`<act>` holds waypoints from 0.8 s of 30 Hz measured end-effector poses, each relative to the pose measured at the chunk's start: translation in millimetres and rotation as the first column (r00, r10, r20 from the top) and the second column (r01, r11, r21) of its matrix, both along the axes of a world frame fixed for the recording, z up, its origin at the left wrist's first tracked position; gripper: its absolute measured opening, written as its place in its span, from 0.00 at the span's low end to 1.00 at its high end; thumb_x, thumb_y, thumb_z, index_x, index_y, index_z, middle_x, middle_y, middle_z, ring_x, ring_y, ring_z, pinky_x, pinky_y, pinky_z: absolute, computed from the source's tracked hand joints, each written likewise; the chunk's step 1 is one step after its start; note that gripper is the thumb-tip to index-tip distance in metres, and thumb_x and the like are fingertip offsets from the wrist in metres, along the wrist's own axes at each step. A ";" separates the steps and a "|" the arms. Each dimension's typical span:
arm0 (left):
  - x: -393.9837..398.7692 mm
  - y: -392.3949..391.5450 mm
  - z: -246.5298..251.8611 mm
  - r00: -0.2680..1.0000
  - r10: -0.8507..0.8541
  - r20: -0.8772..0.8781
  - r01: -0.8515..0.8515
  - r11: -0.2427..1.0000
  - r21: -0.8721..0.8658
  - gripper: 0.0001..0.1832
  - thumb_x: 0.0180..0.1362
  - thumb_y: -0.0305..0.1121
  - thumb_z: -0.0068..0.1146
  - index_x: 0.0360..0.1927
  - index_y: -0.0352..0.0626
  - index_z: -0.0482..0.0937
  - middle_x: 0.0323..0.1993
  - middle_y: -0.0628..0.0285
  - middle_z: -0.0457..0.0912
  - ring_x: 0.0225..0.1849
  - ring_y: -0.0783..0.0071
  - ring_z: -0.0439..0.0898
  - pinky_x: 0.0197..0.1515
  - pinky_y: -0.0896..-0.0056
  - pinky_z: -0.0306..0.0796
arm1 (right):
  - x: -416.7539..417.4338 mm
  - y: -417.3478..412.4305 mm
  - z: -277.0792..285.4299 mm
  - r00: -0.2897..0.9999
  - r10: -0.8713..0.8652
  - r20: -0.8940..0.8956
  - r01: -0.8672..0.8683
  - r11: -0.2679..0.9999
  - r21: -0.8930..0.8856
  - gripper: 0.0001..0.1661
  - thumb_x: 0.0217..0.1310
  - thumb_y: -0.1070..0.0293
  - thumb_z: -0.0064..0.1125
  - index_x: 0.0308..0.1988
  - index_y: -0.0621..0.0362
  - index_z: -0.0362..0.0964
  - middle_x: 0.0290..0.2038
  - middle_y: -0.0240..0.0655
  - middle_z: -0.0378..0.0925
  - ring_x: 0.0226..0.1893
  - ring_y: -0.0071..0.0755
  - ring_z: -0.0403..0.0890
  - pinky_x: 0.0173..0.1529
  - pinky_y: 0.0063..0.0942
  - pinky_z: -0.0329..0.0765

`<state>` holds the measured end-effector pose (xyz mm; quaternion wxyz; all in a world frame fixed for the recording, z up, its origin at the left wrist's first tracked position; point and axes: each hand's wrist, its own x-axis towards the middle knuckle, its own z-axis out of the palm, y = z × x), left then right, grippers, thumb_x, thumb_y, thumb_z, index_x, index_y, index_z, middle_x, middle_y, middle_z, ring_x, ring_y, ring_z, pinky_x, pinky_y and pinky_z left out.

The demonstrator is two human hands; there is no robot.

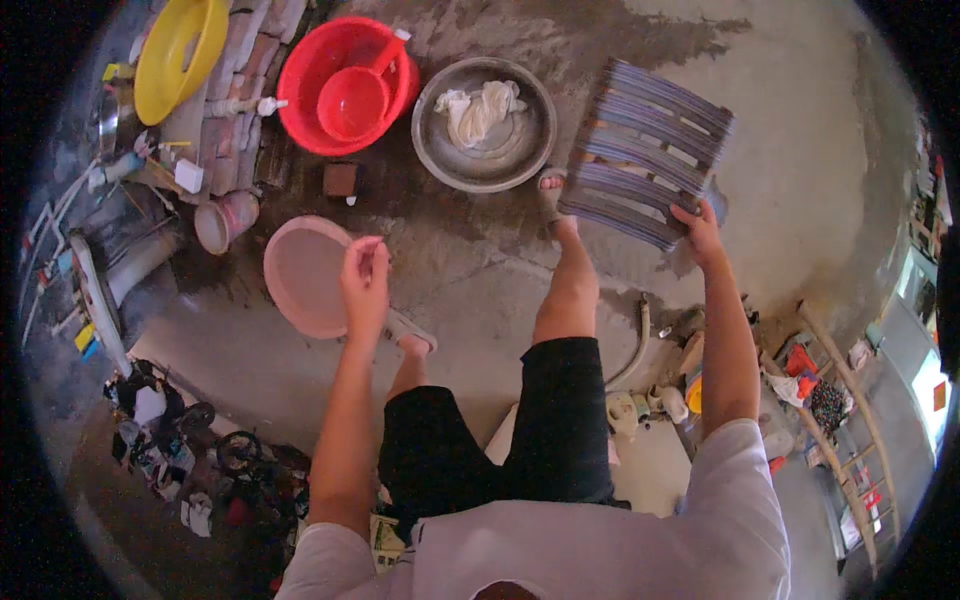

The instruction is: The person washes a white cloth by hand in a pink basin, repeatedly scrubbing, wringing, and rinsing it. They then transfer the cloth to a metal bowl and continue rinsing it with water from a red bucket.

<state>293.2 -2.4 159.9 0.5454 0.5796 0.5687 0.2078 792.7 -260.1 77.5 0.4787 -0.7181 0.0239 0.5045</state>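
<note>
My right hand (701, 229) grips the near right corner of a slatted rectangular panel (649, 154) with blue-grey striped bands, perhaps a stool seat, tilted above the floor. My left hand (365, 277), loosely curled with a gap between thumb and fingers and nothing seen in it, appears over the right edge of a pink basin (300, 277); whether it touches the rim cannot be told. Ahead, a round metal basin (486, 176) holds a bunched white cloth (480, 112). Left of it, a red basin (300, 124) holds a red long-handled dipper (352, 105).
A yellow basin (169, 90) leans at the upper left near bricks (225, 142). A small pail (225, 221) and a brown block (341, 180) stand on the wet concrete floor. A hose (641, 345), shoes (630, 412) and a wooden ladder (847, 360) lie right; clutter fills the lower left.
</note>
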 end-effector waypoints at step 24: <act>159.4 -0.3 18.3 0.936 -0.155 -0.316 0.076 0.966 -0.248 0.09 0.67 0.31 0.55 0.48 0.40 0.75 0.33 0.68 0.77 0.34 0.84 0.73 0.35 0.82 0.67 | 160.4 -97.1 -154.4 0.971 0.192 0.143 -0.092 0.851 -0.518 0.30 0.50 0.66 0.73 0.54 0.54 0.74 0.47 0.34 0.82 0.47 0.35 0.82 0.50 0.31 0.77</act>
